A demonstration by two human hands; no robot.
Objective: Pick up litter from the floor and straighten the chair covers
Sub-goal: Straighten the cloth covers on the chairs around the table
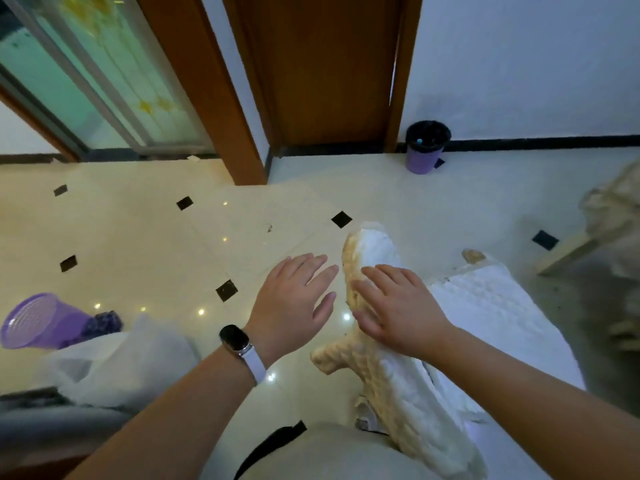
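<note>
Fluffy white-and-cream chair cover (408, 403) hides its chair; right hand (391, 306) flat on it, left hand (294, 299) open. Purple black-lined bin (426, 159) holds something blue.

The right hand (398, 306) is lying flat on the white-and-cream quilted fabric chair cover (398, 410), hiding the fabric beneath its palm. Left of the cover, a crumpled white plastic bag (114, 358) is masking part of a purple mesh plastic basket (31, 320). Right of the cover, a blurred fluffy cream shape (613, 216) is running off the edge. Beyond the cover, a dark floor speck (269, 227) is showing too small to identify.
</note>
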